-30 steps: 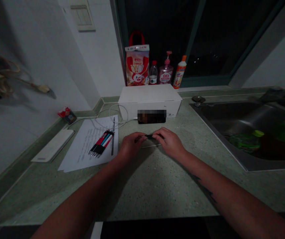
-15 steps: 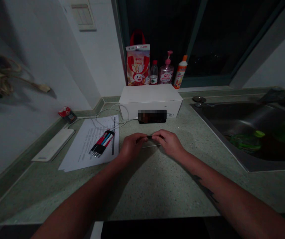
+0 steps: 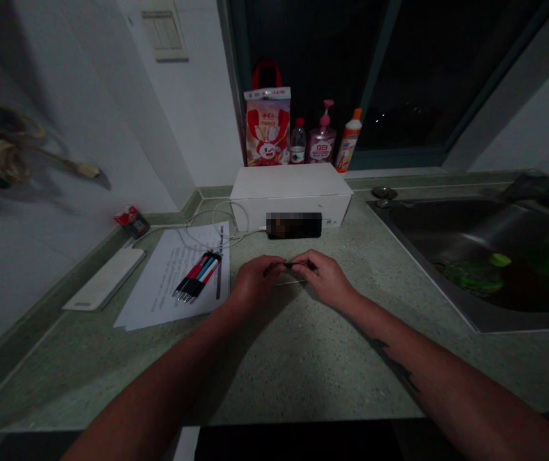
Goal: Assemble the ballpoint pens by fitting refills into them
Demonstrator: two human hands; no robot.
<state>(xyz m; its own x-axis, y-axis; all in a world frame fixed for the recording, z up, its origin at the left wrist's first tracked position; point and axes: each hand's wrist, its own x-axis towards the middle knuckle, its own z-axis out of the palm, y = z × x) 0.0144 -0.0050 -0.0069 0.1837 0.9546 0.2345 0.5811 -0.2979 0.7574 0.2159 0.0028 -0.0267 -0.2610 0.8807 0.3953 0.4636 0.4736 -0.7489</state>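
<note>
My left hand point(image 3: 256, 282) and my right hand point(image 3: 325, 278) meet above the speckled green countertop point(image 3: 303, 365). Their fingertips pinch a small, slender dark object point(image 3: 294, 264) between them, and the fingers hide most of it. A thin pale strip point(image 3: 291, 282) lies just below my hands. To the left of my left hand, a bundle of red, blue and black pens point(image 3: 196, 276) rests on a printed sheet of paper point(image 3: 159, 288). A black phone point(image 3: 294, 225), partly blurred out, lies ahead of my hands.
A white box point(image 3: 290, 197) with a white cable point(image 3: 217, 229) stands behind the phone. Along the window are a red-and-white bag point(image 3: 267, 128) and several bottles. A steel sink point(image 3: 476, 256) with green items lies right; a white board point(image 3: 104, 278) lies left.
My hands stay together on the dark object, with no clear change in grip. The whole view has drifted slightly.
</note>
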